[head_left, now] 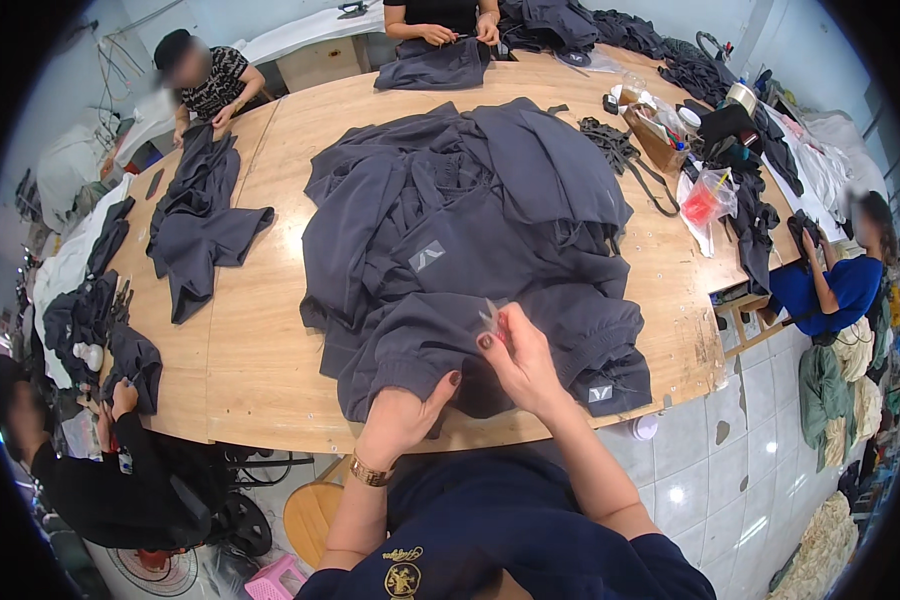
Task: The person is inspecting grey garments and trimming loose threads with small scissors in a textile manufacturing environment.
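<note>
A heap of dark grey garments (pixel 450 215) lies on the wooden table in front of me, with a small light patch (pixel 427 256) on one of them. At its near edge my left hand (pixel 407 415) grips a dark grey garment (pixel 425 335) with a gathered edge, the thumb on top and the fingers hidden under the cloth. My right hand (pixel 526 362) is closed around small thread snips (pixel 492 320). Their pale blades point up and away over the cloth, with a bit of red showing at the handle. Whether the blades touch any thread cannot be made out.
The wooden table (pixel 255 330) carries another dark garment (pixel 200 215) at left. Straps (pixel 620 150), a cardboard box (pixel 654 140) and a plastic bag with red contents (pixel 705 203) lie at right. Other people work around the table. A wooden stool (pixel 315 520) stands below.
</note>
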Demonstrator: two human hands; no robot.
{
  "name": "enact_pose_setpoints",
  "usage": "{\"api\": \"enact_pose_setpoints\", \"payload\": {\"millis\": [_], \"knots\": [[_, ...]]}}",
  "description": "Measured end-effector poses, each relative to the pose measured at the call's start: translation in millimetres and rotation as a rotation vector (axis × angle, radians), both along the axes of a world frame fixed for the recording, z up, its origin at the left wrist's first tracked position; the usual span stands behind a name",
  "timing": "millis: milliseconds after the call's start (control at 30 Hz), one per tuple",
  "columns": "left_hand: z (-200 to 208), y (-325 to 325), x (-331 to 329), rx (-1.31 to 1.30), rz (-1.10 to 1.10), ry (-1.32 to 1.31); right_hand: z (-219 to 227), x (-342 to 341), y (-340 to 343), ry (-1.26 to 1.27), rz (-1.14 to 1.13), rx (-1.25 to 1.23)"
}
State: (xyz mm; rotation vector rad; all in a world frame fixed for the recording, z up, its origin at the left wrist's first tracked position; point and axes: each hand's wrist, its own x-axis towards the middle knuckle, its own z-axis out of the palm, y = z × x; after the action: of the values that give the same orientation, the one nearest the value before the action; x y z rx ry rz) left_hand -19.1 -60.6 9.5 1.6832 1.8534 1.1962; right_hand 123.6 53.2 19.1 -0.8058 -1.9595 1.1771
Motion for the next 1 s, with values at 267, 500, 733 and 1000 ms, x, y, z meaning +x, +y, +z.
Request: {"api": "enact_pose_setpoints", "payload": {"millis": [267,500,733,1000], "knots": [[0.8,0.9,2.4,-0.108,0.002,-0.026,14.4,17.9,-18.7,-0.288,0.187,0.193],[-9.5,-5.5,1.9,-0.033,0.018,0.258,12.4,15.3,-22.9,-0.332,0.152,0.261],[-7.3,-6.0,2.7,-0.130,-0.012,0.338,9.2,14.5,-23.4,-0.327,0.135,0.292],[-5.7,-1.6,6.1,0.026,-0.007,0.309,6.3,13.4,-22.3,-0.294,0.133,0.328]]}}
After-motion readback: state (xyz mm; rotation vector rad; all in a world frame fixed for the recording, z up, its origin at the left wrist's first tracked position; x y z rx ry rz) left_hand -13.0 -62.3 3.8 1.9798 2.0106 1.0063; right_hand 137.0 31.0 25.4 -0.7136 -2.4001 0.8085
